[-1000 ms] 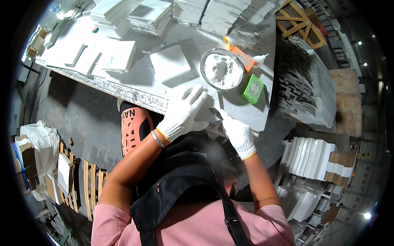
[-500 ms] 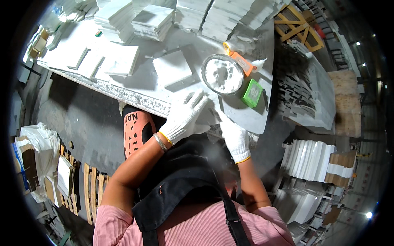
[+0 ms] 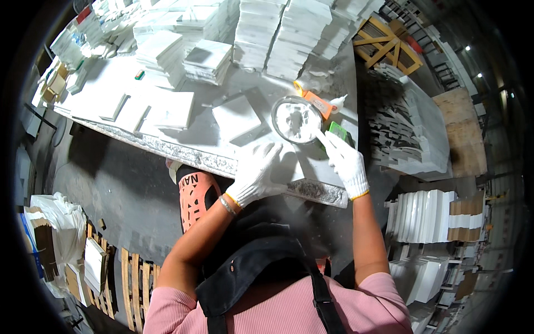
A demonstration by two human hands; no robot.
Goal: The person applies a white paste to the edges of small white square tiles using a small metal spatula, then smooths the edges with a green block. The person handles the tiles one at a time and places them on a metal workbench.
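My left hand (image 3: 256, 173), in a white knit glove, grips a white stone tile (image 3: 289, 162) at the table's front edge, fingers on top and thumb at the near side. My right hand (image 3: 346, 166), gloved too, is closed with its fingertips at the near right rim of a round bowl (image 3: 276, 129) of white paste (image 3: 300, 118). Whatever slim thing it pinches is too pale and small to make out. A green box (image 3: 337, 131) lies partly hidden behind the right hand. Another square white tile (image 3: 236, 118) lies flat left of the bowl.
An orange box (image 3: 318, 103) and a white nozzle bottle (image 3: 337, 104) stand behind the bowl. Stacks of white tiles (image 3: 207, 60) line the table's back, with more loose tiles (image 3: 173, 110) at left. A slab stack (image 3: 414, 119) stands beyond the right edge; pallets (image 3: 133, 284) lie lower left.
My right hand has moved from beside the tile in my left hand up and right to the bowl's rim, now covering part of the green box. My left hand keeps its hold on the tile.
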